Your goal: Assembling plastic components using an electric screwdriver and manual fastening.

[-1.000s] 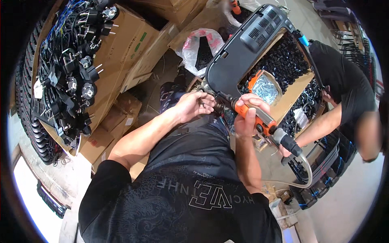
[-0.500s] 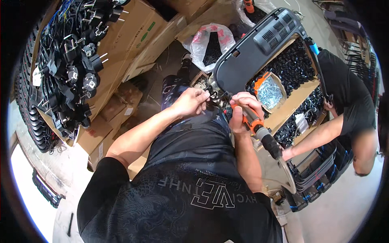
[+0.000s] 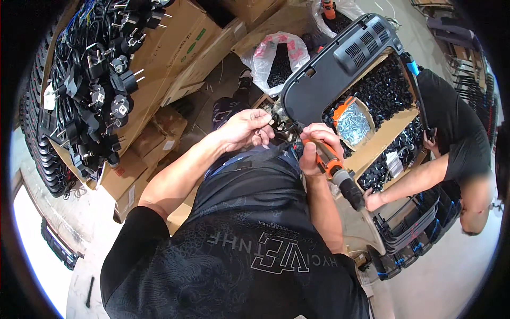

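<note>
My right hand (image 3: 323, 143) is wrapped round an orange and black power drill (image 3: 330, 159), whose dark chuck points down to the lower right, away from my body. Close in front of my waist, my left hand (image 3: 247, 130) is closed, thumb and forefinger pinched together; whatever they hold is too small to make out. Just beyond those fingertips sits a dark cable (image 3: 284, 126) beside small parts. A large black plastic housing (image 3: 319, 72) with vent slots stands tilted ahead of my right hand, its lower corner near that hand.
A carton (image 3: 390, 123) of black plastic parts holds an orange-edged bag of screws (image 3: 353, 122). Right of it a co-worker's hand (image 3: 374, 201) is beside the drill chuck. White bags (image 3: 260, 74) stand ahead. Plugs with cables (image 3: 95, 95) fill a box at left.
My left hand has turned a little, its fingers curling differently near the cable. The drill chuck has swung slightly to the left and downward.
</note>
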A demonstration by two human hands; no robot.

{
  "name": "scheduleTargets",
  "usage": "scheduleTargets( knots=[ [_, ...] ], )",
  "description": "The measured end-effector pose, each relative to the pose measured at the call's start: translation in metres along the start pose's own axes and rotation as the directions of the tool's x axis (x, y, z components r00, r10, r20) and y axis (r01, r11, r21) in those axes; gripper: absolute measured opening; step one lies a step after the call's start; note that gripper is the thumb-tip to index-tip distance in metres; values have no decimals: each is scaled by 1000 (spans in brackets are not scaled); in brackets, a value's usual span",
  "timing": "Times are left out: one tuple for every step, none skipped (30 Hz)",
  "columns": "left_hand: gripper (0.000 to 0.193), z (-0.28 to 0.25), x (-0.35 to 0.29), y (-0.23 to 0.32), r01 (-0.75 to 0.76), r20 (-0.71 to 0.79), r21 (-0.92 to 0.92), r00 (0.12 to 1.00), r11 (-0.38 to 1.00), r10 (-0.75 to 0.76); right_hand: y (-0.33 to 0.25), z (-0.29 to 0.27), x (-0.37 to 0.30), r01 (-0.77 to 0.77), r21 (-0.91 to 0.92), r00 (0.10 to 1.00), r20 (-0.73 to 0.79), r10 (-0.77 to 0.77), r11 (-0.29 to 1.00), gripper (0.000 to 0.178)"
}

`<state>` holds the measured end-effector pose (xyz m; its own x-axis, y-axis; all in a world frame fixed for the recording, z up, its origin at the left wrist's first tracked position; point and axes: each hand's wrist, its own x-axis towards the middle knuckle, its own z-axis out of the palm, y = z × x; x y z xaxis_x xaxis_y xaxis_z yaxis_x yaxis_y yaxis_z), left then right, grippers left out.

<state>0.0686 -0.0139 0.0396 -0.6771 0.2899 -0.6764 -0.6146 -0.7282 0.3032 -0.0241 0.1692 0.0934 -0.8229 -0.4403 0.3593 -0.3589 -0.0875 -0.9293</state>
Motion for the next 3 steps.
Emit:
scheduleTargets(
  knots=[
    [37, -6, 4, -3, 11, 14, -17, 1000, 1000, -11, 2, 0, 0, 11, 3, 1000, -5, -11, 1000, 27],
    [41, -13, 9, -6, 23, 27, -34, 999, 999, -22, 3, -1, 0, 22, 7, 1000, -11, -22, 1000, 28],
    [48, -17, 12, -8, 35, 39, -51, 999, 998, -33, 6, -1, -1, 32, 11, 999, -16, -32, 999, 28]
  ],
)
